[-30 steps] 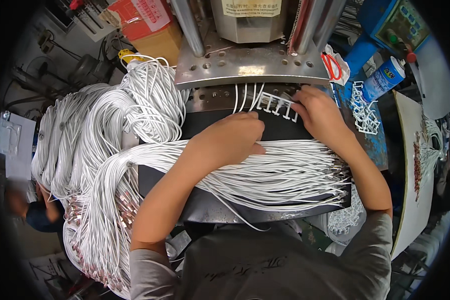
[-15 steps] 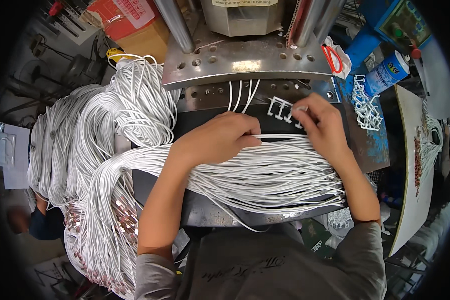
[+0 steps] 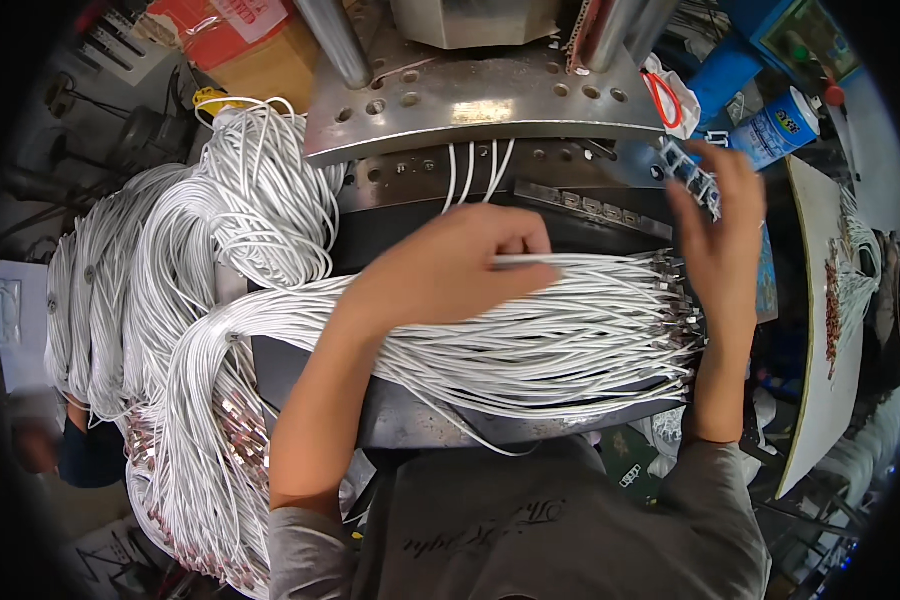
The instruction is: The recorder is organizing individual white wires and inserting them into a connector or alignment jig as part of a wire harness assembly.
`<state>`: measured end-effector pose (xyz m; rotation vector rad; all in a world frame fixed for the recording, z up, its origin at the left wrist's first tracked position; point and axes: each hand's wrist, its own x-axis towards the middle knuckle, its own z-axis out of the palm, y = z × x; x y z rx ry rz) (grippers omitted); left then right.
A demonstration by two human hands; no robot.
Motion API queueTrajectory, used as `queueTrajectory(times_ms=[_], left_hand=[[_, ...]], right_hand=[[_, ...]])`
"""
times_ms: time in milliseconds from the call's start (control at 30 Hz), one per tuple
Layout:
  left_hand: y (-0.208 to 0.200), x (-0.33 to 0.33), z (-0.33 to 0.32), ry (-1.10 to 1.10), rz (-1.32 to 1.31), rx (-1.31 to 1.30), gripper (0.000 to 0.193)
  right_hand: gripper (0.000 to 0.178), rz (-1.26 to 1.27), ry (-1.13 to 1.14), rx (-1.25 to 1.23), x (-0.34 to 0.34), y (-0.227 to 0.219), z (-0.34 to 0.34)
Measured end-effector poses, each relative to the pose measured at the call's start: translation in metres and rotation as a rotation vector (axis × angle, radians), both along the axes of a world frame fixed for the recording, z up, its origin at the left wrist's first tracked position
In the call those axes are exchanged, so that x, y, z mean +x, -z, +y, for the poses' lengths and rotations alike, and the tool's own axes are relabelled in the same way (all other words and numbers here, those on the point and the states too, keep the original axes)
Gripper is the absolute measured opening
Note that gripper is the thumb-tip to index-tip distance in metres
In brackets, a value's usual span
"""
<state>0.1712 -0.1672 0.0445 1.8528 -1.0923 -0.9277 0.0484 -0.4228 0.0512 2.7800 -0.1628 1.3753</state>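
Note:
My left hand is closed on white cables at the upper edge of a wide bundle, thumb and fingers pinching the top strands. The bundle lies across a dark work surface, its metal-tipped ends toward the right. My right hand, blurred by motion, is raised beyond those ends. A small white ladder-shaped plastic frame sits between its thumb and fingers. Between the hands and the press, a slotted metal mould bar lies at a slant.
A steel press plate on pillars stands ahead, with several white cables running beneath it. Large coils of white cable fill the left. At right are a blue spray can and a pale board holding cable ends.
My right hand has moved right and up with the white plastic frame, away from the cable ends. The slotted mould bar now shows. My left hand stays on the bundle.

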Motion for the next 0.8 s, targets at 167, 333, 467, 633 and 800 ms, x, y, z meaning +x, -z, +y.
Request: queueTrajectory(times_ms=[167, 333, 467, 633, 800], left_hand=[[0.014, -0.026, -0.018, 0.116, 0.136, -0.123, 0.017], [0.019, -0.026, -0.022, 0.268, 0.418, -0.268, 0.02], [0.008, -0.041, -0.031, 0.509, 0.692, -0.383, 0.022], [0.024, -0.071, -0.051, 0.387, 1.004, -0.256, 0.019], [0.035, -0.049, -0.036, -0.082, 0.931, -0.111, 0.019]], right_hand=[[0.027, 0.633, -0.243, 0.363, -0.006, 0.021, -0.001], [0.026, 0.676, -0.233, 0.362, -0.006, 0.028, -0.011], [0.027, 0.728, -0.134, 0.606, -0.009, 0.011, -0.001], [0.028, 0.812, -0.243, 0.706, -0.004, 0.024, -0.006], [0.027, 0.782, -0.282, 0.444, -0.011, 0.025, -0.017]])
